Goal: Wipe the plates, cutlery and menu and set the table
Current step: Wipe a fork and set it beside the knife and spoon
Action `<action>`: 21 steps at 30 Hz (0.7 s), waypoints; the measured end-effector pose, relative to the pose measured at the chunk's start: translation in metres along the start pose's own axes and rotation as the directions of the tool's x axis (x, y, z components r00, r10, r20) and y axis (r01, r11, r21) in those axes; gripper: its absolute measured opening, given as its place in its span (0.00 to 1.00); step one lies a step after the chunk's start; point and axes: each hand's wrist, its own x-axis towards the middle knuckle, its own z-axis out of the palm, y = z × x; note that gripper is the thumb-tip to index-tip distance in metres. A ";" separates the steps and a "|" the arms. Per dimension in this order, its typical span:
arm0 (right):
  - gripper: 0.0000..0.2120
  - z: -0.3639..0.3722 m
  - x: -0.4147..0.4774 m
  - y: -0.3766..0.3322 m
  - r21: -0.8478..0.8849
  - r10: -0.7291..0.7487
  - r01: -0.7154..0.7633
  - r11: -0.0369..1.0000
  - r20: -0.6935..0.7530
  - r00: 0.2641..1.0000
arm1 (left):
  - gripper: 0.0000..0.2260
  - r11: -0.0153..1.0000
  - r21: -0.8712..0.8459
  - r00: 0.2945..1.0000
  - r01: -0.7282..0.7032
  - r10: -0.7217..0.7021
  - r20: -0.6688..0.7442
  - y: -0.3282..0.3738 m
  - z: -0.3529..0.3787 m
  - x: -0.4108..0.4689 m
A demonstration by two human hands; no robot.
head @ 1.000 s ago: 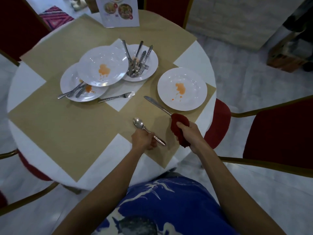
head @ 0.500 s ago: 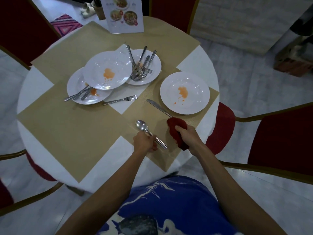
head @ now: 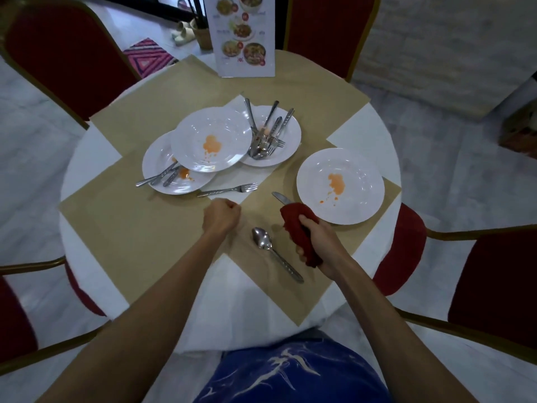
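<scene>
Round table point(head: 87, 158): menu card point(head: 242, 33) upright at the far edge, three overlapping stained plates point(head: 210, 139) at centre, one stained plate point(head: 357, 170) to the right. Your left hand point(head: 220, 218) is a closed fist holding nothing, just near the fork point(head: 229, 189). Your right hand point(head: 319, 242) clamps the red cloth point(head: 296, 219) over the knife point(head: 280, 197). The spoon point(head: 273, 251) lies between your hands.

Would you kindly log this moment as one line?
left hand: fisted, empty | right hand: grips red cloth around knife | spoon: on mat
</scene>
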 end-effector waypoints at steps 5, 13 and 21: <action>0.17 0.009 -0.003 -0.001 -0.001 0.018 -0.018 1.000 0.002 1.000 | 0.09 0.947 0.266 0.982 -0.178 0.190 -0.020 0.019 -0.009 0.048; 0.12 0.007 -0.032 -0.005 -0.019 -0.019 0.020 1.000 0.026 0.999 | 0.13 0.731 0.613 0.944 -0.299 0.322 0.076 0.016 -0.002 0.072; 0.18 0.018 -0.034 -0.009 0.140 -0.064 0.072 0.988 -0.057 0.996 | 0.09 0.923 0.199 0.931 -0.329 0.282 0.231 0.035 -0.042 0.029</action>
